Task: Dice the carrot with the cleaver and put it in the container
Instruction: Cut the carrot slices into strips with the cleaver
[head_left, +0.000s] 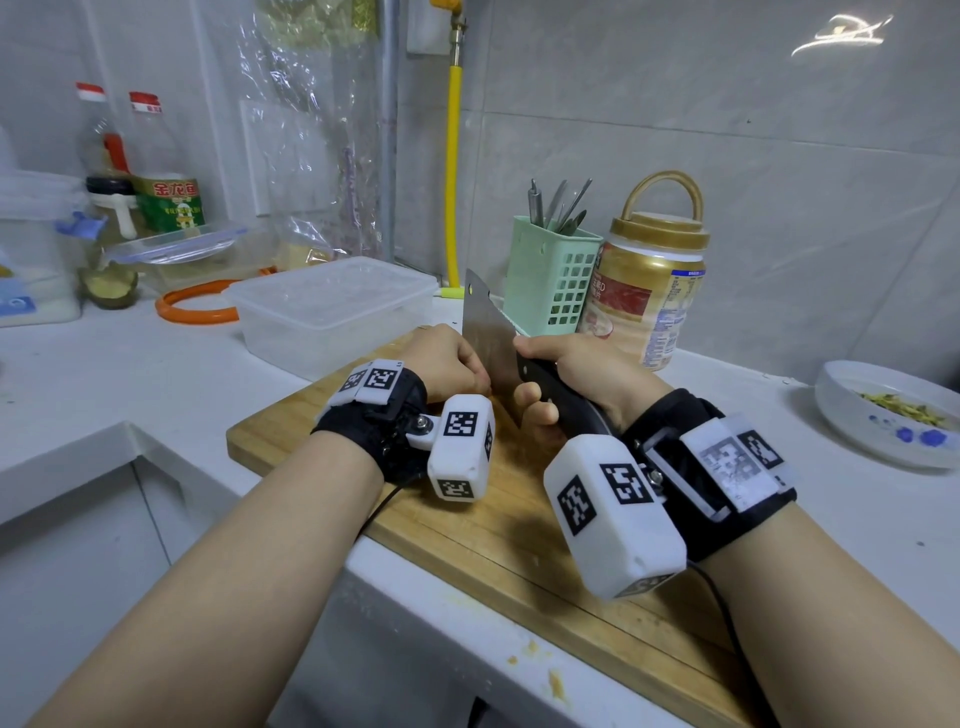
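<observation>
Right hand (576, 379) grips the black handle of the cleaver (491, 338), blade upright over the wooden cutting board (467, 519). Left hand (447, 358) sits curled just beside the blade, hiding whatever it holds; the carrot cannot be seen. Behind the board stands the clear plastic container (332, 306), lid on.
</observation>
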